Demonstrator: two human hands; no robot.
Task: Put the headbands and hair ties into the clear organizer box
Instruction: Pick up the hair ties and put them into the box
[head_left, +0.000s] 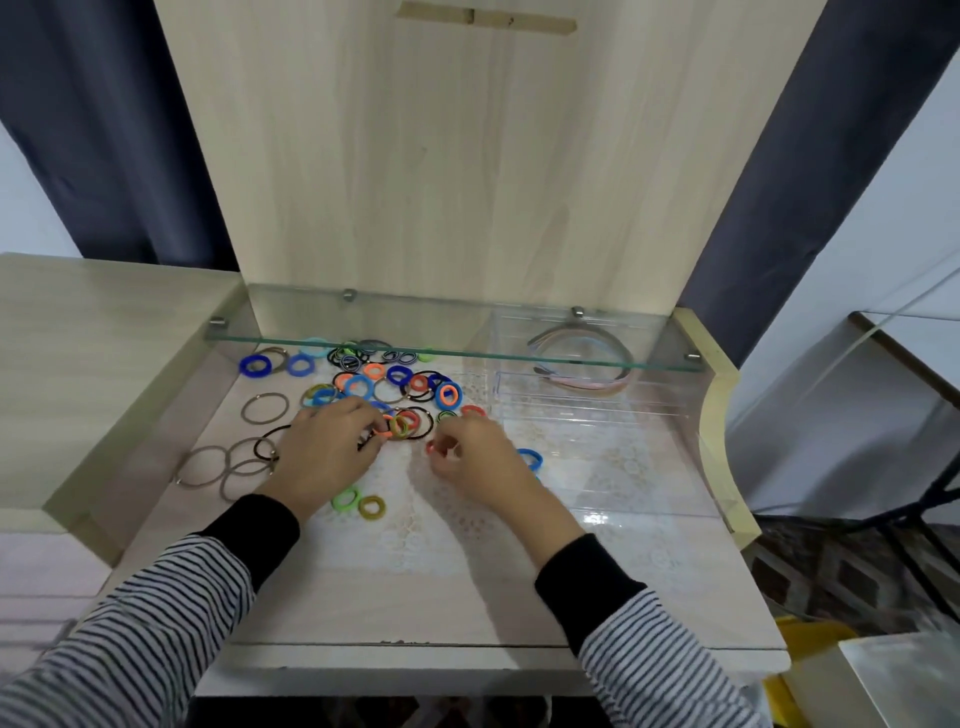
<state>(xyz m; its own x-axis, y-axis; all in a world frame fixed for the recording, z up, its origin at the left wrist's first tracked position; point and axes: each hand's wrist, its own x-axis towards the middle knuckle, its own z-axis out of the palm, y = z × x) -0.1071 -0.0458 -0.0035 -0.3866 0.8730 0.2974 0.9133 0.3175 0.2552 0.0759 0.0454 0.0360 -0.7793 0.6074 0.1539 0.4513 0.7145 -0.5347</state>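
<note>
Hair ties (363, 387) crowd mid-frame; left hand (327, 452) pinches an orange tie (383, 429), right hand (470, 460) a red tie (433, 448). Smart play, I reckon: gather several per trip to the clear organizer box (571, 410), right of frame, already holding headbands (582, 358).

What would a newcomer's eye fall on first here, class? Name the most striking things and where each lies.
The bright heap of hair ties sprawls across the left and middle of the desk, partly under the glass shelf. In front of it the left hand reaches into the heap, and the right hand pinches a red hair tie. To the right, pastel headbands lie in the clear organizer box.
</note>
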